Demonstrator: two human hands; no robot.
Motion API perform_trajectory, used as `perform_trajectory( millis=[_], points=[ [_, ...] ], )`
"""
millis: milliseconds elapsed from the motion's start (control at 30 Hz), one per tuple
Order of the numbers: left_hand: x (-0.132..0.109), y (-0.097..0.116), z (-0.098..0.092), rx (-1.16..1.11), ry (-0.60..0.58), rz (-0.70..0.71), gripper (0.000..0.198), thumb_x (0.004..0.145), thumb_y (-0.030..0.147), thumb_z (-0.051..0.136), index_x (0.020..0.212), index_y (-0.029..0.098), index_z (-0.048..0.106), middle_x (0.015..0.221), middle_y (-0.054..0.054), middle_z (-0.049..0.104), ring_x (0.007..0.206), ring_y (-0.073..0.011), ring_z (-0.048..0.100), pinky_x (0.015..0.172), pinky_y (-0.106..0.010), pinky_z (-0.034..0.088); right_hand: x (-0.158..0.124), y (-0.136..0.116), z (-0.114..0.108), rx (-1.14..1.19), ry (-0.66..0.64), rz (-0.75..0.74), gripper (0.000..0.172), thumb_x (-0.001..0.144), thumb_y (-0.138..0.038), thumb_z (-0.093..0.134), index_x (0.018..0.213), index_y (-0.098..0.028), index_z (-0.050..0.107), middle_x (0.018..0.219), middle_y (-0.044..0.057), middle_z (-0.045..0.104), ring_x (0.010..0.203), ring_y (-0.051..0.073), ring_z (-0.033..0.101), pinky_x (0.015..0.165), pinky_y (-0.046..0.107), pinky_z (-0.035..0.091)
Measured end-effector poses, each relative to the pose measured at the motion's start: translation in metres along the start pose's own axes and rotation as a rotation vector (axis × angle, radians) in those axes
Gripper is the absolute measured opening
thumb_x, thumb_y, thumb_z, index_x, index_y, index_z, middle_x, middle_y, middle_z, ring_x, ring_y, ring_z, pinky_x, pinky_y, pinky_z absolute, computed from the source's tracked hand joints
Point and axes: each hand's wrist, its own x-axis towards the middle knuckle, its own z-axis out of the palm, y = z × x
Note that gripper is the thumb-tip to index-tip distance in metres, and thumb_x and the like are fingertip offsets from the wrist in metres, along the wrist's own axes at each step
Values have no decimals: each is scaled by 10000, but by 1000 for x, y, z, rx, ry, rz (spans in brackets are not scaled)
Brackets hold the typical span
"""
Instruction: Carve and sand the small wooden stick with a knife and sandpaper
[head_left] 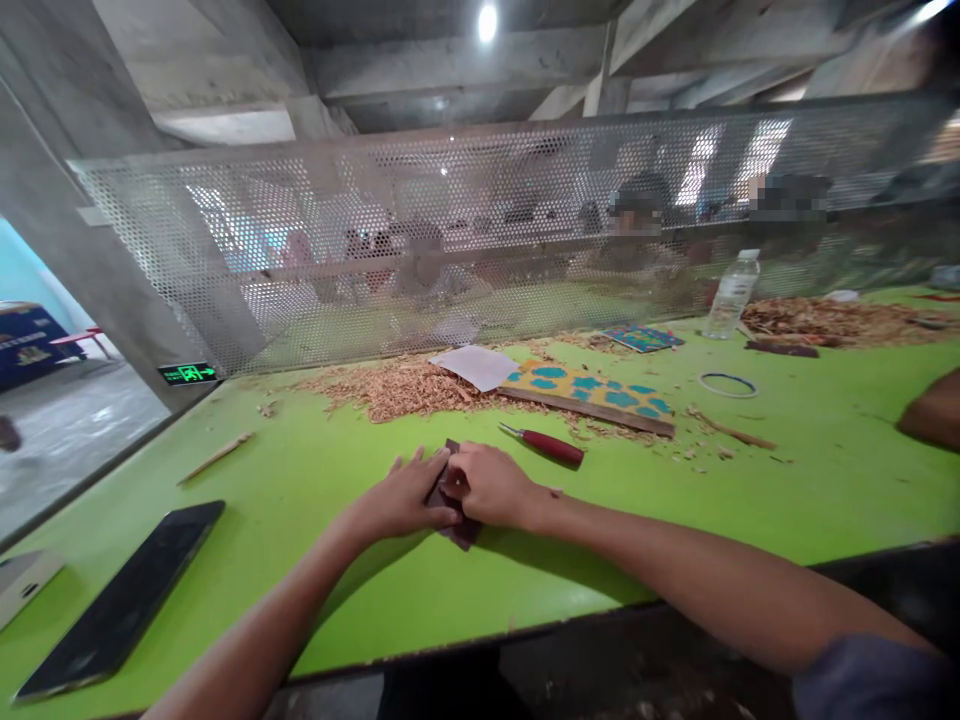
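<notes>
My left hand (pixel 409 495) and my right hand (pixel 487 485) meet at the middle of the green table (pixel 300 560), pressing on a dark folded sheet (pixel 463 534), perhaps sandpaper. Most of the sheet is hidden by my fingers, and whatever lies inside it cannot be seen. Just beyond my right hand lies a carving knife with a red handle (pixel 551 446). Farther off is a wooden board painted yellow with blue spots (pixel 581 392), beside a heap of wood shavings (pixel 397 392) and a pale paper sheet (pixel 476 366).
A black phone or tablet (pixel 120 600) lies at the near left. A plastic water bottle (pixel 733 295) and more shavings (pixel 832 320) stand at the far right. A co-worker's forearm (pixel 930 410) enters at the right edge. A perforated metal screen (pixel 480 235) runs along the table's far side.
</notes>
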Motion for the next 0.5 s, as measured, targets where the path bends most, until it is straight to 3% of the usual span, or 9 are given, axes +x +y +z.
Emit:
perform_trajectory(
  millis=[100,233,367,500],
  points=[
    [0,1,-1,8,-6,-18,891,853,568,677,1591,236,306,1665,-168,308,1539,-444,228,1218,-613,219,0,0,0,-56,-9,90,112,799,-196,601,849,-178,699,870,74,666,771,185,562,644,292,312],
    [0,3,-4,7,-36,-22,874,854,569,670,1584,242,316,1670,-151,304,1545,-441,211,1225,-605,202,-1,0,-1,-21,-23,15,106,813,-243,630,863,-184,702,916,68,675,786,179,572,655,286,324],
    [0,3,-3,8,-25,-26,917,855,582,664,1603,221,276,1670,-169,296,1544,-448,210,1223,-609,207,-1,1,-1,-61,13,105,89,791,-197,618,833,-177,694,865,74,656,759,181,557,619,291,298],
    [1,1,-1,5,-15,-9,882,855,557,672,1589,227,311,1672,-160,296,1543,-445,214,1220,-610,213,-1,-1,0,-7,-21,-4,90,816,-220,621,854,-181,693,876,58,664,728,161,542,623,280,312]
  ],
)
